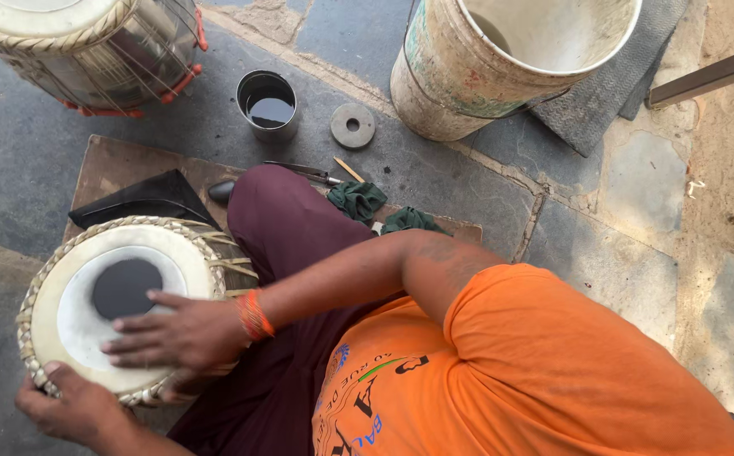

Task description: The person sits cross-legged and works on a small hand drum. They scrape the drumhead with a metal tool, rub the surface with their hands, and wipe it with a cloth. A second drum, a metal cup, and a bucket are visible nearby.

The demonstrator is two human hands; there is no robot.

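Drum (122, 308) shows pale skin, black centre; your right hand (177, 332) lies flat, fingers spread, left hand (76, 409) grips its half-hidden rim

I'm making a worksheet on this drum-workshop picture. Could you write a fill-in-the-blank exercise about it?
1. The right hand lies flat on the drumhead of the ____.
2. The left hand grips the drum's ____ rim.
3. The metal cup holds a ____ liquid.
4. The round patch on the drumhead is ____.

Missing words: tabla; near; dark; black

Second drum (88, 51) and bucket (511, 59) cut off by top edge
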